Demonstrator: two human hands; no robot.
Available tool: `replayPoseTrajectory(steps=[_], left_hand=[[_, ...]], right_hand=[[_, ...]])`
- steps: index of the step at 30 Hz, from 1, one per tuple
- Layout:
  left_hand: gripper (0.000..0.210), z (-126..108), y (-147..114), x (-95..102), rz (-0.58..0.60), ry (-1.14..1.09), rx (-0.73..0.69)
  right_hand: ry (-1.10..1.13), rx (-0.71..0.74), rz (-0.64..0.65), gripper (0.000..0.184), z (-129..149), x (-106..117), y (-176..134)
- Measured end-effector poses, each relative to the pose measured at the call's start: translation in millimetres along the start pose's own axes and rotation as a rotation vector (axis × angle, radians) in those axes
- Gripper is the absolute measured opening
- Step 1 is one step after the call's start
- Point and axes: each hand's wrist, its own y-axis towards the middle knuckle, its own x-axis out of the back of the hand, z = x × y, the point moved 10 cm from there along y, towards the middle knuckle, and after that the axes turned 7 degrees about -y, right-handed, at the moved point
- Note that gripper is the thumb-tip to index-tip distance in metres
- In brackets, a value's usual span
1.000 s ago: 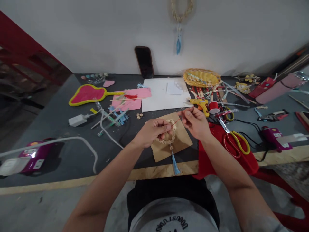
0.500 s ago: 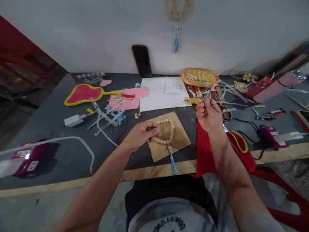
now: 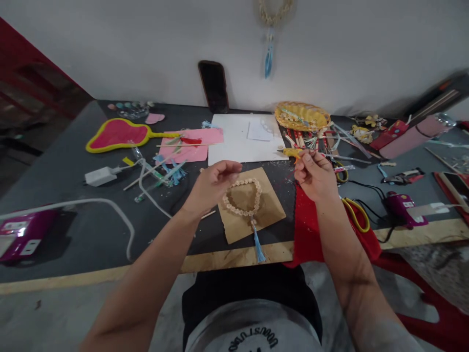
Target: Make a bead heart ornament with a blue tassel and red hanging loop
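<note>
Left hand (image 3: 214,185), fingers apart, near blue-tasselled cream bead loop (image 3: 258,193); right hand (image 3: 315,175), fingertips together (contents unclear), by yellow glue gun (image 3: 292,152).

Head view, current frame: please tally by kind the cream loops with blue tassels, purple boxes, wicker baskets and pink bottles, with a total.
Cream loops with blue tassels: 2 (lower loop on brown paper, upper loop against the wall)
Purple boxes: 2 (left box, right box)
Wicker basket: 1
Pink bottle: 1
Total: 6
</note>
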Motion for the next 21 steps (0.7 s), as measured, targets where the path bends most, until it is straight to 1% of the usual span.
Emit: replayPoseTrajectory(steps=[2,4,6,7,8,10,12,13,14,16,18,19,21], left_hand=[[0.033,-1.4,6.6,12.7,-0.035,0.281,-0.068],[0.034,6.4,13.2,15.9,-0.004,0.493,-0.063],[0.035,15.9,17.7,9.3,0.066,0.625,-0.059],[0.036,19.7,18.9,2.9,0.107,0.671,-0.069],[0.037,22.7,19.4,-4.5,0.146,0.708,-0.089],[0.038,27.7,19.0,-18.5,0.204,0.764,-0.130],[0.037,31.4,18.5,-26.1,0.223,0.782,-0.158],[0.037,32.3,18.7,-26.7,0.217,0.768,-0.165],[0.038,33.0,19.2,-24.8,0.202,0.734,-0.162],[0.038,34.2,21.1,-14.6,0.142,0.612,-0.126],[0.037,33.3,22.7,-1.2,0.067,0.480,-0.089],[0.036,31.7,22.9,3.8,0.040,0.433,-0.084],[0.034,25.7,22.4,5.7,0.044,0.393,-0.117]], right_hand=[[-0.310,0.094,0.053,0.015,9.0,-10.0,-1.1],[-0.663,0.205,0.125,0.014,16.9,-28.6,-0.3],[-0.968,0.326,0.202,0.016,21.4,-52.3,3.0],[-1.075,0.377,0.250,0.018,21.6,-65.0,5.7],[-1.153,0.413,0.301,0.020,20.5,-77.1,9.2],[-1.250,0.433,0.383,0.025,16.4,-95.8,18.9],[-1.343,0.423,0.431,0.026,11.8,-108.4,29.5],[-1.406,0.419,0.466,0.025,7.9,-114.3,33.3],[-1.480,0.415,0.529,0.023,1.3,-120.8,35.2],[-1.629,0.415,0.720,0.021,-18.6,-133.3,32.3],[-1.755,0.423,0.899,0.020,-39.6,-140.7,25.3],[-1.806,0.431,0.957,0.021,-48.1,-142.7,22.5],[-1.887,0.454,1.006,0.021,-59.2,-145.5,19.8]])
